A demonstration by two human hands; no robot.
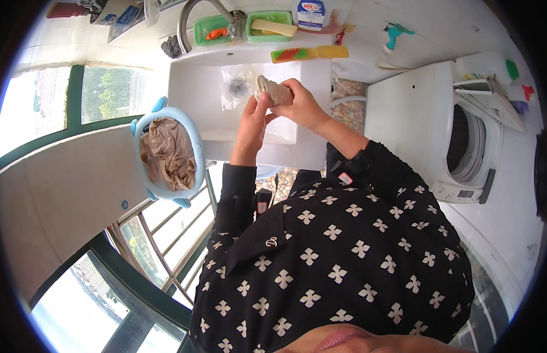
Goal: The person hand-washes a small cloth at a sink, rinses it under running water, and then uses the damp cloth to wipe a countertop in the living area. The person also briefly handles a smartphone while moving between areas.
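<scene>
Over a white sink (203, 119), both of my hands grip one small bundle of beige cloth (275, 92). My left hand (254, 117) pinches its left side with the thumb on top. Around the right end of the bundle is my right hand (302, 103). The cloth looks folded and bunched; its underside is hidden by my fingers. A little water glistens by the drain (239, 87), to the left of the cloth. On the sink's back ledge lies a yellow scrubbing brush (309, 54) with green and red bristles.
A light-blue basin (197, 145) holding crumpled tan cloth (171, 152) stands left of the sink. Behind the sink are a curved faucet (183, 28), two green soap trays (203, 27) (256, 36) and a detergent bottle (312, 15). At right stands a top-loading washing machine (410, 114), lid raised.
</scene>
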